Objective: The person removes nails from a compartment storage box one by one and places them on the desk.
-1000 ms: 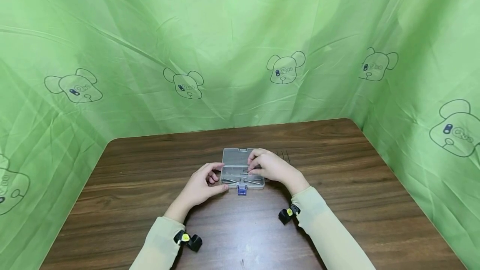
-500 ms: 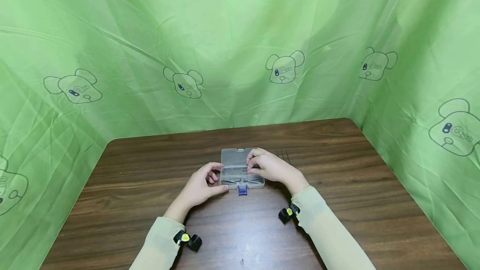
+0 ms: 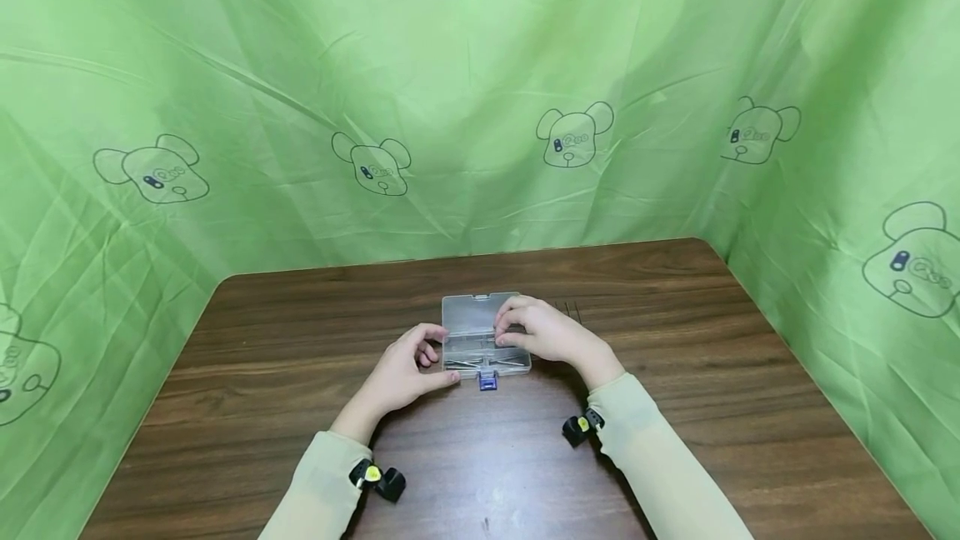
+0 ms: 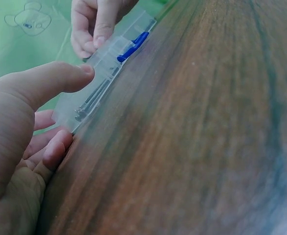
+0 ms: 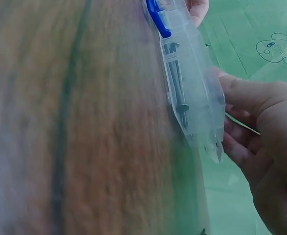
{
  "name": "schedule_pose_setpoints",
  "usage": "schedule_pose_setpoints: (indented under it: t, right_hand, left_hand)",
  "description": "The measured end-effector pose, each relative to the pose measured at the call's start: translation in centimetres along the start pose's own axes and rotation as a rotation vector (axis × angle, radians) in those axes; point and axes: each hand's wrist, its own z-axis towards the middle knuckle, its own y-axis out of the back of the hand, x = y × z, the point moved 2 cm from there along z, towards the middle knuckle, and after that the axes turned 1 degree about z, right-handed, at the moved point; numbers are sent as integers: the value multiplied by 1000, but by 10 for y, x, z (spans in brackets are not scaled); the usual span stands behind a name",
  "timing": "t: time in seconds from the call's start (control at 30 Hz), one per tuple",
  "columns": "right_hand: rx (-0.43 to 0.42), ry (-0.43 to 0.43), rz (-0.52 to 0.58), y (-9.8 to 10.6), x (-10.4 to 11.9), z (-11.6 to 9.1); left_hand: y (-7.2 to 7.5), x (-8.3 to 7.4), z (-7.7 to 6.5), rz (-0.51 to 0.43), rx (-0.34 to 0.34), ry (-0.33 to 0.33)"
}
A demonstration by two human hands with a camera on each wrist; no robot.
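Slight leftward shift noted in the opened lid (image 3: 467, 313) of the clear case (image 3: 459, 347) since the earlier frame. Case sits on the counter (image 3: 232, 390); left hand (image 3: 402, 369) grips its left end; right hand (image 3: 549, 333) bends over its right side, grasp undeterminable.

The right hand (image 3: 551, 333) covers the 2 o'clock side of the clear plastic box (image 3: 467, 315); whether its fingertips pinch anything cannot be told. Behind that hand, the lower ends of the thin rods (image 3: 567, 312) vanish. The nails (image 5: 176, 78) are too blurred to count. The head view cuts the right sleeve (image 3: 667, 461) at 5 o'clock, the left sleeve (image 3: 318, 482) at 7.
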Motion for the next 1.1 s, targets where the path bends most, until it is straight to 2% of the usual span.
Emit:
schedule_pose_setpoints:
  t: [0.23, 0.5, 0.73, 1.1]
  right_hand:
    - [-69, -47, 32, 11, -5, -4]
    - [-162, -217, 142, 36, -28, -24]
    - [-248, -336, 164, 62, -50, -50]
    - [-244, -431, 151, 80, -70, -81]
  left_hand:
    - [0, 1, 0, -19, -20, 37]
    - [0, 1, 0, -30, -23, 43]
    - [1, 2, 0, -37, -23, 36]
    - [1, 4, 1, -36, -26, 32]
